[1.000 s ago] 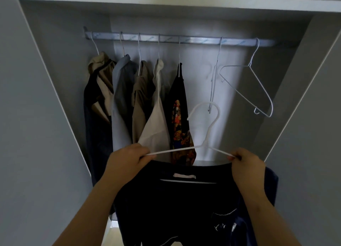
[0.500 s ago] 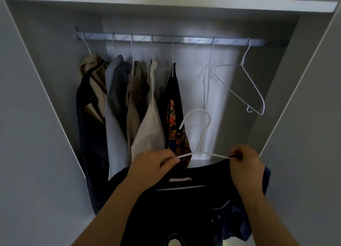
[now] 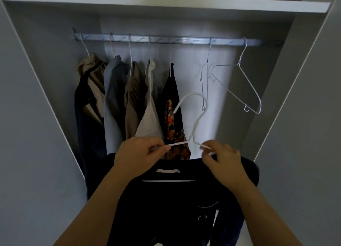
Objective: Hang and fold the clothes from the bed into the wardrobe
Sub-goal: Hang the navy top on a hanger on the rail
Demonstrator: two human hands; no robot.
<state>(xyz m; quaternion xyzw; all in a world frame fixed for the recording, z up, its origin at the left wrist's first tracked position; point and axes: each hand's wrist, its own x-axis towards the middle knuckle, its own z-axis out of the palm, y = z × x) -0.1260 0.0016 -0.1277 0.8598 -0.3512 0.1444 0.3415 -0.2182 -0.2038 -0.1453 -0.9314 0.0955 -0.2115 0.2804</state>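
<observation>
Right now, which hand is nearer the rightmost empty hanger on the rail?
Right. The right hand is below the empty hanger, slightly left of it; the left hand is farther left, under the hung clothes. Both pinch the white hanger.

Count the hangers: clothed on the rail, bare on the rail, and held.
Clothed hangers on the rail: 5
Bare hangers on the rail: 2
Held hanger, pinched by left hand and right hand: 1
Total: 8
</observation>
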